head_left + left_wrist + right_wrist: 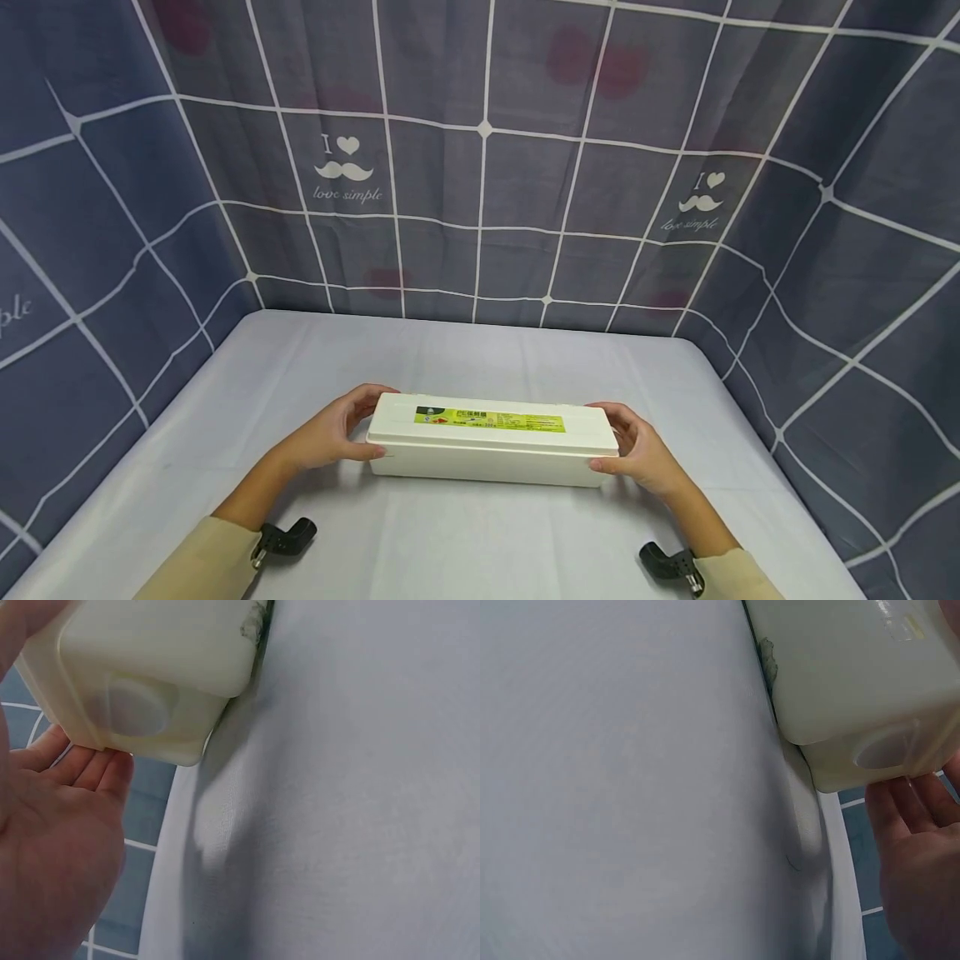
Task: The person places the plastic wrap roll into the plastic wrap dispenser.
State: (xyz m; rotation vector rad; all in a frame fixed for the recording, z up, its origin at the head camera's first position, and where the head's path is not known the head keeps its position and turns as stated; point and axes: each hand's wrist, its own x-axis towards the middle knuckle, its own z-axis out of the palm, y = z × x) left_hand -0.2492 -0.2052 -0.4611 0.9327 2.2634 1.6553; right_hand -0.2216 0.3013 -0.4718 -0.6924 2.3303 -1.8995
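Observation:
A long off-white plastic cling film box (480, 462) lies crosswise on the white table, its lid down. On the lid is a yellow-green label (489, 419) with printed characters. My left hand (333, 429) holds the box's left end, thumb on the front edge and fingers behind. At the opposite end my right hand (641, 450) grips it the same way. Both wrist views show fingertips against the back of the box, near a round recess in each end wall. What is inside the box is hidden.
The white cloth-covered table (480, 542) extends around the box. A dark checked curtain (442, 175) with white lines hangs behind and along both sides. Black wrist-camera mounts (288, 537) are strapped near both sleeves.

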